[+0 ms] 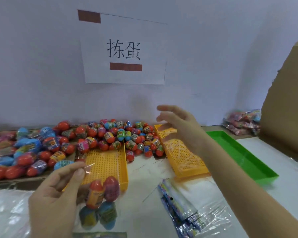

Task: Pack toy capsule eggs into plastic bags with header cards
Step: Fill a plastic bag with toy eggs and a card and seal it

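Capsule eggs [110, 188], four of them, hang in a clear bag [100, 204] pinched at its mouth by the left hand [55, 194]. The right hand [177, 127] hovers open-fingered (holding nothing) above the yellow tray [184, 160]. A loosened pinch could let the bag slip and spill.

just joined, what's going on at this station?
A person is bagging toy capsule eggs by hand. The left hand pinches the top of a clear bag that holds about four eggs. The right hand is open and empty, blurred, above a yellow tray beside the loose egg pile. Empty header-card bags lie in front, and packed bags sit at the back right.
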{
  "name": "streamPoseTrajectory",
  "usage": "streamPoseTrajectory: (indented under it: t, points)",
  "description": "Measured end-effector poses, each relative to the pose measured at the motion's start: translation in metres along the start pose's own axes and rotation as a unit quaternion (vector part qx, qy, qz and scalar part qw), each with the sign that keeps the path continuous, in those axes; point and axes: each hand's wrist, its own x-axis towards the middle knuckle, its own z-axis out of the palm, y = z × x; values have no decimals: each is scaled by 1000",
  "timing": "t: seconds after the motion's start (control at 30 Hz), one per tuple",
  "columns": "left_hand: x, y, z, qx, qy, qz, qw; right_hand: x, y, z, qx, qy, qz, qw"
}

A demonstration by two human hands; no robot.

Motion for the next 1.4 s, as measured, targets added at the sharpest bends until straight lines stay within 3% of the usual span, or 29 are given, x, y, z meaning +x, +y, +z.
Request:
streamPoseTrajectory:
  t: [0.07,0.13,0.33,0.5,0.63,0.87,1.13,1.4]
  points:
    - [-3,8,0,-8,28,31,999,-26,16,44,-28,-185,53,981]
    - [-5,11,4,-21,34,27,999,-44,31,78,-33,-244,109,963]
    - [-4,21,6,-63,56,-17,996,-62,47,127,138,-102,130,977]
    - [1,25,5,-106,5,-106,989,-60,47,130,177,-43,108,977]
    - [1,24,5,-81,-28,-151,985,-63,49,129,177,-32,106,978]
    - [-2,31,7,-163,-43,-205,964,-67,54,123,248,-44,133,958]
    - [3,30,6,-150,-20,-184,971,-64,55,113,260,-26,136,956]
    - [3,29,5,-128,7,-163,978,-67,55,119,157,-45,127,978]
